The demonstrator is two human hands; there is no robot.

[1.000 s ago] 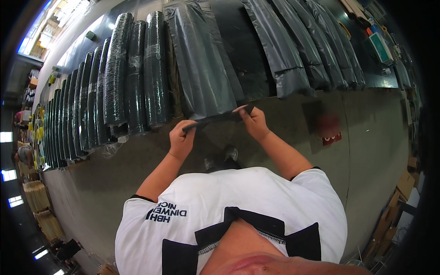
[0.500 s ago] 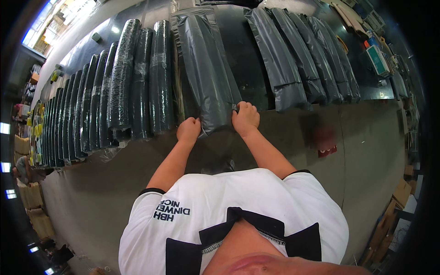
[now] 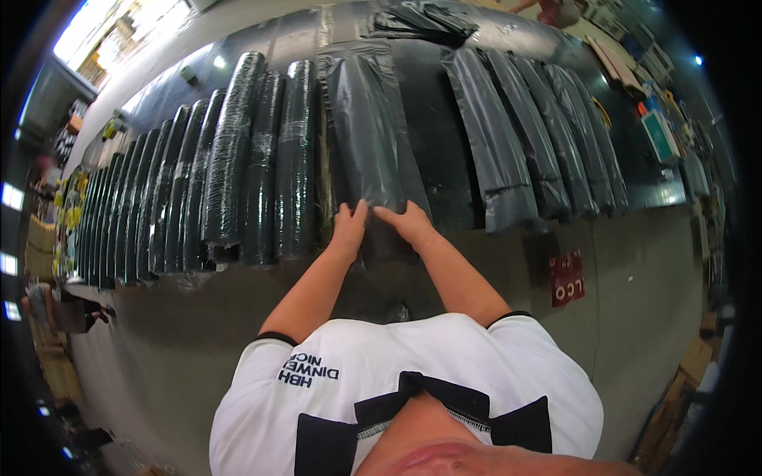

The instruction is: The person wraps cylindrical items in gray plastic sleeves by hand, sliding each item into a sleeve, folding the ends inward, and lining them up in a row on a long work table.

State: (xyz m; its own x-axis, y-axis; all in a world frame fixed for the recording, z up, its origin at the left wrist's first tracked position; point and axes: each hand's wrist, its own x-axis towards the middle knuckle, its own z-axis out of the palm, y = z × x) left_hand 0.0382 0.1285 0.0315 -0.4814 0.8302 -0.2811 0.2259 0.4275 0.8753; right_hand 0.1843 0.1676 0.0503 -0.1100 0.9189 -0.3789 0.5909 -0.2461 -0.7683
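A long grey plastic bag (image 3: 367, 135) with a roll-shaped bulge lies lengthwise on the dark table, its near end at the table's front edge. My left hand (image 3: 349, 228) grips the left side of that near end, its thumb on top of the plastic. On the right side my right hand (image 3: 408, 225) holds it in the same way, with the two thumbs close together. Loose plastic hangs down between and below my hands. Some of my fingertips are hidden by the bag.
Left of the bag, several dark rolls in clear film (image 3: 295, 151) stand side by side. Several filled grey bags (image 3: 496, 143) lie to the right. A heap of folded dark bags (image 3: 421, 22) is at the back. A red sign (image 3: 567, 279) lies on the floor.
Both hands have moved inward, from the outer corners of the bag's end to close together on it. The view has shifted, showing more of the table's far side.
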